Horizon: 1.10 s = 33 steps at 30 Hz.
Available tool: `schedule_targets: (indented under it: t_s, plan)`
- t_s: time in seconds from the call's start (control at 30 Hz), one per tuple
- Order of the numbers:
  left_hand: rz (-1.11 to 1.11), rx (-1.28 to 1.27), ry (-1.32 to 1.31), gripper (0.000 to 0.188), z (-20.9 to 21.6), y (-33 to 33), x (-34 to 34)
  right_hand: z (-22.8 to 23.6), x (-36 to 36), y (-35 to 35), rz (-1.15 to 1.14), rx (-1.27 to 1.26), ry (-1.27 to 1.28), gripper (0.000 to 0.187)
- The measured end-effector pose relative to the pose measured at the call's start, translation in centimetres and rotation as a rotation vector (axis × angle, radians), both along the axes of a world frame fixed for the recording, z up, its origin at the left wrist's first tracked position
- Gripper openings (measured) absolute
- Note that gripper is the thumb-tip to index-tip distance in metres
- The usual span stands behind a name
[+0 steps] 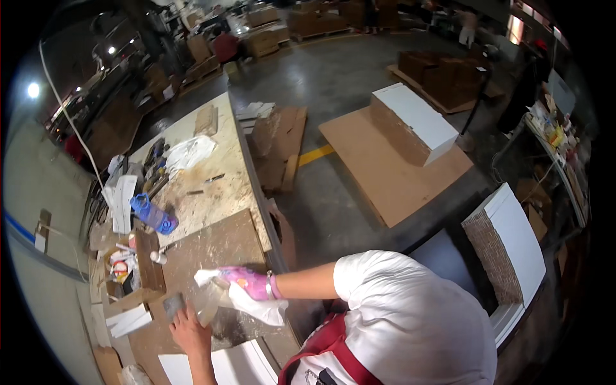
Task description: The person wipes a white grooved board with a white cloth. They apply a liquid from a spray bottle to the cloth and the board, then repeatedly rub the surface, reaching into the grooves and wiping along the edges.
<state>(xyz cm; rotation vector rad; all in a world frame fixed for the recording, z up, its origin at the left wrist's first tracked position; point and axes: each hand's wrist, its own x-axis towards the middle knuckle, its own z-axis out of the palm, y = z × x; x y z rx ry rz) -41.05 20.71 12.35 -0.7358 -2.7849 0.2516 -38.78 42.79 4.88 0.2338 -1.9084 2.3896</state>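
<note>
White strips [129, 320] lie at far left on the brown surface [192, 256], below an open box [151, 273] of small items; right of them a grey block [172, 306] sits just beyond the left grip [191, 330], bare fingertips at its near edge, whether pinching or only resting I cannot tell. Farther right, the right grip [250, 283], in a pink-purple glove, is closed around a white cloth [258, 307], which bunches past the fingertips and drapes below the palm.

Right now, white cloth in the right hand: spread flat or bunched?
Bunched: the white cloth is crumpled in the pink-gloved right hand, with loose, creased folds sticking out past it.
</note>
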Motion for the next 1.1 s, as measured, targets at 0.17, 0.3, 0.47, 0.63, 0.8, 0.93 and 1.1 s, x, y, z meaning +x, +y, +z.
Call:
schedule_targets:
  t_s: [0.17,0.3,0.47,0.63,0.8,0.93,1.1]
  plan:
    - [-0.081,0.040,0.016,0.069,-0.1,0.9,-0.9,-1.2,-0.9,1.3,0.210,-0.894,-0.343,0.038]
    - [-0.078,-0.032,0.101,0.068,2.4,-0.5,0.0,2.3,0.2,1.8,0.394,-0.940,-0.436,0.040]
    - [0.022,-0.047,0.085,0.067,3.5,-2.1,1.6,-3.1,-1.2,0.6,0.472,-0.950,-0.638,0.049]
    - [0.060,-0.089,0.120,0.063,3.2,-2.8,1.3,-3.0,-1.7,0.5,0.552,-0.986,-0.692,0.048]
    - [0.017,-0.100,0.066,0.060,2.6,-2.2,2.4,-3.9,-2.5,1.6,0.590,-0.999,-0.640,0.052]
    - [-0.017,-0.097,0.031,0.058,1.9,-1.9,2.3,-4.2,-3.4,2.7,0.618,-1.018,-0.662,0.052]
    - [0.116,0.053,-0.218,0.061,-0.3,-2.3,0.6,-4.3,-4.3,2.0,0.565,-0.954,-0.716,0.049]
